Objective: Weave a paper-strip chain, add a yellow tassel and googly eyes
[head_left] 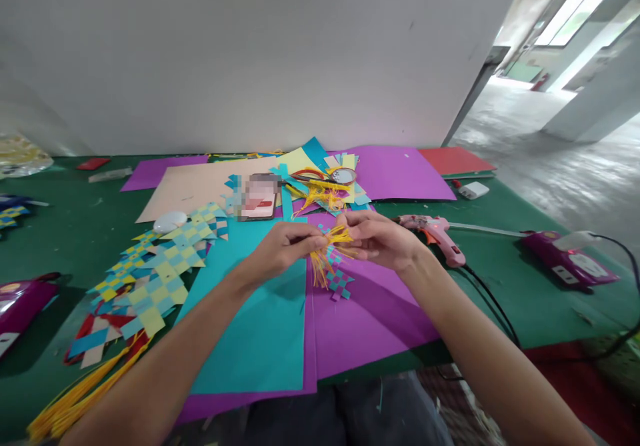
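Note:
Near the middle of the table, my left hand (287, 247) pinches one side of a bundle of yellow threads (321, 266). Close against it, my right hand (380, 238) has its fingers closed on the same threads from the right. Loose thread ends hang down between the two hands. Just below them lies a small woven piece in teal and purple checks (341, 283), partly covered by the threads. Under my hands are a teal sheet (250, 326) and a purple sheet (365, 333).
Checked woven paper pieces (165, 279) and yellow tassels (85, 393) lie left. A phone (260, 196) and scissors (313, 178) are behind my hands. On the right are a pink glue gun (440, 236), its cable, a purple power strip (565, 259) and a white adapter (473, 190).

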`<move>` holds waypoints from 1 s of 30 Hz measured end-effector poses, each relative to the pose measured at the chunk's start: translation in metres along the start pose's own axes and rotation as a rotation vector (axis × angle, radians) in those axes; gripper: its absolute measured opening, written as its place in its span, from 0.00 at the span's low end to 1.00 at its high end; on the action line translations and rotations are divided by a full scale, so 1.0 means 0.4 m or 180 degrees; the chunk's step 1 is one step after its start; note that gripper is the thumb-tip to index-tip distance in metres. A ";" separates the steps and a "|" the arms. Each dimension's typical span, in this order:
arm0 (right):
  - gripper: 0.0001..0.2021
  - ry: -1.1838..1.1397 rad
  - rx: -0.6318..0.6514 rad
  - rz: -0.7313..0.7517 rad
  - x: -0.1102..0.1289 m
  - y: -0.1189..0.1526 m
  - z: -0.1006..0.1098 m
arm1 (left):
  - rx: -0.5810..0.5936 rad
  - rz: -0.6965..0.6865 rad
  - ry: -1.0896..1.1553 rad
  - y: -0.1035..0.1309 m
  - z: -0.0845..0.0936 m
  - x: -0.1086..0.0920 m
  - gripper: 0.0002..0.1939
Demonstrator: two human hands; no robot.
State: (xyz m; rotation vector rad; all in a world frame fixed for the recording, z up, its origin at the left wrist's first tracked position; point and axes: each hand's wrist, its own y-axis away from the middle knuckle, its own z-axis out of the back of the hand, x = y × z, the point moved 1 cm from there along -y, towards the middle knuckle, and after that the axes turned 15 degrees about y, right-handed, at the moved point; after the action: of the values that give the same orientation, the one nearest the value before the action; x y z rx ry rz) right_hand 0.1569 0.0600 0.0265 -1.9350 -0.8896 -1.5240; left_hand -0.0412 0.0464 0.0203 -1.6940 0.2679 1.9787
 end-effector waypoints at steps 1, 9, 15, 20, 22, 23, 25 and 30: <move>0.05 0.0002 -0.0087 0.0121 0.014 0.014 0.009 | 0.0008 0.0018 -0.0053 0.000 0.006 0.005 0.16; 0.12 0.0660 -0.1755 0.0720 0.080 0.084 0.104 | -0.0042 -0.0003 -0.0262 0.000 0.019 0.021 0.15; 0.16 0.1807 -0.1418 0.0006 -0.005 0.002 0.058 | -0.0034 0.0023 -0.0507 0.009 0.009 0.012 0.15; 0.10 0.2168 -0.1502 0.0026 -0.027 -0.010 0.051 | -0.0075 -0.0053 -0.0555 0.009 0.018 0.015 0.15; 0.11 0.2048 -0.1220 -0.0037 -0.027 -0.008 0.045 | -0.0090 -0.0104 -0.0549 0.006 0.021 0.020 0.15; 0.12 0.1997 -0.1094 -0.0094 -0.027 -0.007 0.041 | -0.0095 -0.0131 -0.0544 0.005 0.023 0.022 0.15; 0.13 0.1965 -0.0922 -0.0188 -0.029 -0.008 0.032 | -0.0112 -0.0137 -0.0551 0.004 0.026 0.026 0.14; 0.09 0.1647 -0.1486 -0.0085 -0.028 -0.009 0.033 | -0.0122 -0.0043 -0.0563 0.006 0.027 0.025 0.15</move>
State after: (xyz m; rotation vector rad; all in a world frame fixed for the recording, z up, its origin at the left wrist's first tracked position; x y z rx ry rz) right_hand 0.1608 0.0698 0.0123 -1.6704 -0.3542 -2.2561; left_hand -0.0525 0.0520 0.0122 -1.5272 0.1554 2.1197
